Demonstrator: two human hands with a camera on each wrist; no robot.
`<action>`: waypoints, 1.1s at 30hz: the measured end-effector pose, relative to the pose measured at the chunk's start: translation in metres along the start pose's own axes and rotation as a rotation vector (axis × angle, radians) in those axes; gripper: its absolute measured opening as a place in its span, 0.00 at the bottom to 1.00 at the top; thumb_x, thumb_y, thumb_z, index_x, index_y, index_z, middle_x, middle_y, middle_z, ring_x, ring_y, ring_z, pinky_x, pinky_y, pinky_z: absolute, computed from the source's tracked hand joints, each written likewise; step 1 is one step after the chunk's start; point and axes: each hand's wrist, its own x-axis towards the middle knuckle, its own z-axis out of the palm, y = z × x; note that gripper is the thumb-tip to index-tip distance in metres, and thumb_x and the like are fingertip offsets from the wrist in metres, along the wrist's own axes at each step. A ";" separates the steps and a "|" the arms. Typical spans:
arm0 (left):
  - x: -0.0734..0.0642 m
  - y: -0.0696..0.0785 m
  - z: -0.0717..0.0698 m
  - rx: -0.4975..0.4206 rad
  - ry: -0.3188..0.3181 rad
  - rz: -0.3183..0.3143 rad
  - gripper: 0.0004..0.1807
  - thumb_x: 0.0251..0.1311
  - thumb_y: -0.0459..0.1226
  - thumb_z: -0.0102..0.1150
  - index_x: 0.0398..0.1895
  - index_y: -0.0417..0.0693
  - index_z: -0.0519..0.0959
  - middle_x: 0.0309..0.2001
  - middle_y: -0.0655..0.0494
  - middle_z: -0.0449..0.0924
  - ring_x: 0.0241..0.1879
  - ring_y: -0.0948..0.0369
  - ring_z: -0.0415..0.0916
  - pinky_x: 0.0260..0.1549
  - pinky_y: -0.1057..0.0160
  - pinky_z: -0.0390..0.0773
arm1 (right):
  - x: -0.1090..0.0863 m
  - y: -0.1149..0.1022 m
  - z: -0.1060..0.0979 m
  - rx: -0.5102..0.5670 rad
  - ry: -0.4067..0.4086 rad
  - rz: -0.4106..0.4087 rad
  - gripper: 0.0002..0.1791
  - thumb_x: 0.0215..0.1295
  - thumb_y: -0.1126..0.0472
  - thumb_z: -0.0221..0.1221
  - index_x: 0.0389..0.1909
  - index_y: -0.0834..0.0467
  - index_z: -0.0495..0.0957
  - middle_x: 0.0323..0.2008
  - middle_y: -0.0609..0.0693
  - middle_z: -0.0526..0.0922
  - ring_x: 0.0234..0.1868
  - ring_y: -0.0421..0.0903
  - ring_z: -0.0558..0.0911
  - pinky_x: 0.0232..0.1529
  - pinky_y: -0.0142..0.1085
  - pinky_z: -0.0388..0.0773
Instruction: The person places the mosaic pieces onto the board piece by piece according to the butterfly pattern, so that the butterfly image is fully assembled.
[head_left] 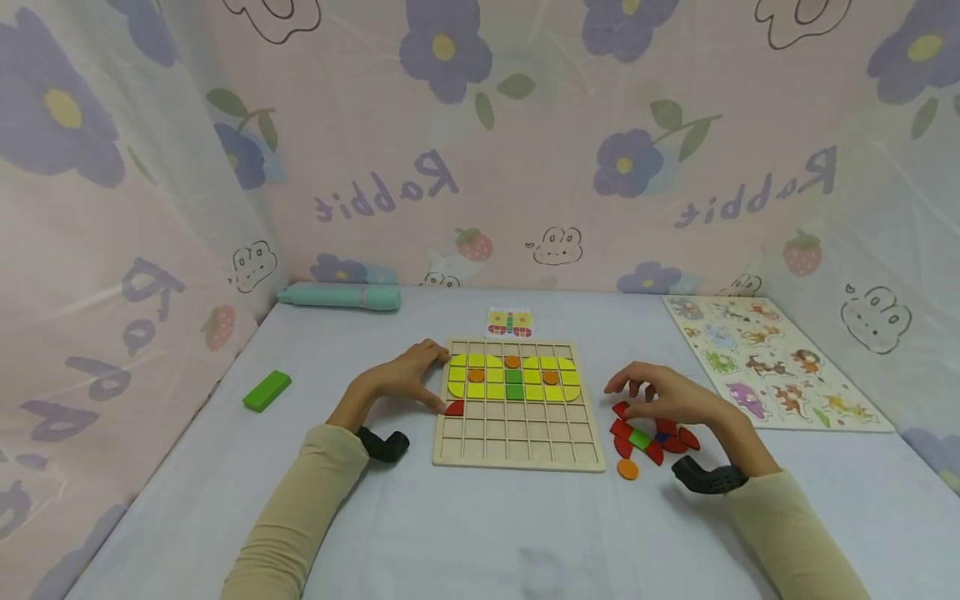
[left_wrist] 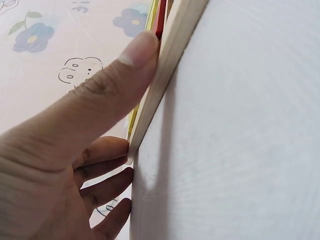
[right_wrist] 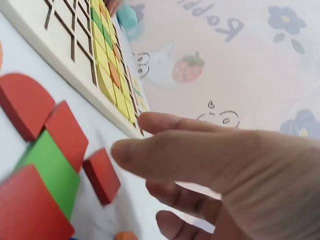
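A wooden grid board [head_left: 487,463] lies in the middle of the table. Its upper rows carry yellow pieces [head_left: 459,389], orange discs and green squares [head_left: 513,385], with one red quarter-round piece [head_left: 455,408] at the left edge. My left hand [head_left: 405,375] rests against the board's left side, thumb [left_wrist: 140,52] by the red piece and fingers spread near the far corner. To the board's right, my right hand [head_left: 671,396] hovers over loose red pieces [right_wrist: 102,177], thumb and fingers apart with nothing between them. A green piece [right_wrist: 52,170] lies among the red ones.
Behind the board lies a small pattern card [head_left: 510,322]. An animal puzzle board [head_left: 817,419] is at the right, a green block [head_left: 267,391] at the left, and a teal cylindrical case [head_left: 341,297] at the back left. A loose orange disc [head_left: 627,470] sits near the red pieces.
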 end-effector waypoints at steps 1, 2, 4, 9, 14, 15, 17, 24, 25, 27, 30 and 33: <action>0.000 0.000 0.000 0.000 0.000 -0.001 0.46 0.41 0.49 0.74 0.63 0.40 0.64 0.62 0.48 0.60 0.65 0.52 0.54 0.67 0.51 0.53 | -0.001 0.002 0.000 0.003 -0.008 0.007 0.19 0.55 0.64 0.65 0.48 0.56 0.76 0.44 0.52 0.79 0.39 0.48 0.72 0.36 0.33 0.75; 0.001 -0.001 0.000 -0.003 0.001 0.001 0.46 0.41 0.49 0.74 0.63 0.40 0.64 0.62 0.48 0.60 0.65 0.52 0.54 0.66 0.51 0.54 | -0.002 0.005 -0.001 0.002 -0.015 0.014 0.19 0.55 0.65 0.65 0.49 0.56 0.76 0.44 0.52 0.79 0.39 0.48 0.71 0.37 0.32 0.75; 0.001 -0.001 0.000 -0.005 0.002 0.003 0.46 0.41 0.49 0.73 0.63 0.40 0.64 0.62 0.48 0.60 0.65 0.52 0.54 0.66 0.51 0.54 | -0.004 0.009 -0.001 -0.005 -0.027 0.018 0.19 0.55 0.66 0.65 0.49 0.57 0.76 0.44 0.52 0.79 0.39 0.48 0.71 0.37 0.32 0.75; 0.002 -0.001 0.000 -0.006 -0.005 -0.005 0.47 0.41 0.49 0.73 0.63 0.40 0.63 0.62 0.48 0.60 0.65 0.51 0.55 0.66 0.51 0.54 | -0.005 0.018 0.001 -0.019 -0.046 0.035 0.17 0.54 0.67 0.64 0.46 0.55 0.79 0.43 0.49 0.79 0.38 0.47 0.72 0.38 0.32 0.75; 0.002 -0.001 0.001 -0.006 -0.005 -0.010 0.47 0.41 0.49 0.73 0.63 0.40 0.64 0.62 0.48 0.60 0.65 0.51 0.54 0.66 0.51 0.53 | -0.004 0.022 0.003 -0.035 -0.022 0.101 0.14 0.54 0.63 0.65 0.43 0.52 0.80 0.39 0.45 0.79 0.38 0.45 0.72 0.39 0.31 0.74; 0.002 -0.001 0.001 -0.006 -0.004 -0.010 0.46 0.41 0.49 0.73 0.63 0.40 0.64 0.62 0.48 0.60 0.65 0.51 0.54 0.66 0.51 0.53 | -0.004 0.022 0.003 -0.037 -0.015 0.115 0.13 0.54 0.62 0.66 0.42 0.52 0.81 0.39 0.45 0.79 0.38 0.45 0.72 0.39 0.30 0.74; 0.002 -0.001 0.001 -0.003 -0.002 -0.009 0.46 0.41 0.49 0.73 0.63 0.40 0.64 0.63 0.48 0.60 0.65 0.52 0.54 0.67 0.51 0.53 | -0.003 0.023 0.003 -0.041 0.001 0.136 0.12 0.53 0.61 0.66 0.41 0.52 0.81 0.37 0.45 0.79 0.37 0.45 0.72 0.38 0.30 0.74; 0.001 -0.001 0.000 -0.009 0.004 -0.023 0.46 0.41 0.49 0.74 0.63 0.41 0.64 0.63 0.49 0.60 0.65 0.52 0.54 0.66 0.51 0.54 | 0.009 0.009 0.008 -0.081 0.130 0.068 0.12 0.51 0.59 0.68 0.38 0.53 0.81 0.32 0.42 0.79 0.32 0.42 0.72 0.32 0.31 0.72; 0.001 0.000 0.000 -0.010 0.004 -0.025 0.46 0.41 0.49 0.74 0.63 0.41 0.64 0.63 0.49 0.60 0.65 0.52 0.54 0.66 0.51 0.54 | 0.013 0.004 0.010 -0.078 0.146 0.049 0.13 0.51 0.60 0.68 0.38 0.53 0.81 0.33 0.41 0.80 0.33 0.41 0.73 0.33 0.31 0.71; 0.000 0.000 0.000 -0.008 0.003 -0.026 0.46 0.41 0.49 0.73 0.63 0.41 0.64 0.63 0.49 0.60 0.65 0.52 0.54 0.66 0.51 0.54 | 0.021 -0.008 0.016 -0.061 0.166 0.005 0.13 0.51 0.60 0.68 0.39 0.53 0.81 0.34 0.41 0.81 0.34 0.41 0.74 0.34 0.32 0.72; 0.000 0.001 0.000 -0.011 0.002 -0.022 0.46 0.41 0.49 0.74 0.63 0.40 0.63 0.63 0.48 0.60 0.65 0.52 0.54 0.66 0.51 0.54 | 0.037 -0.026 0.029 -0.033 0.172 -0.072 0.13 0.51 0.60 0.68 0.39 0.53 0.82 0.35 0.41 0.82 0.33 0.43 0.75 0.32 0.34 0.72; 0.000 0.002 -0.001 -0.015 0.001 -0.008 0.47 0.41 0.49 0.74 0.63 0.40 0.64 0.62 0.48 0.61 0.65 0.51 0.54 0.66 0.50 0.54 | 0.055 -0.043 0.044 -0.035 0.170 -0.137 0.12 0.51 0.59 0.68 0.39 0.55 0.83 0.35 0.42 0.83 0.33 0.45 0.76 0.32 0.36 0.74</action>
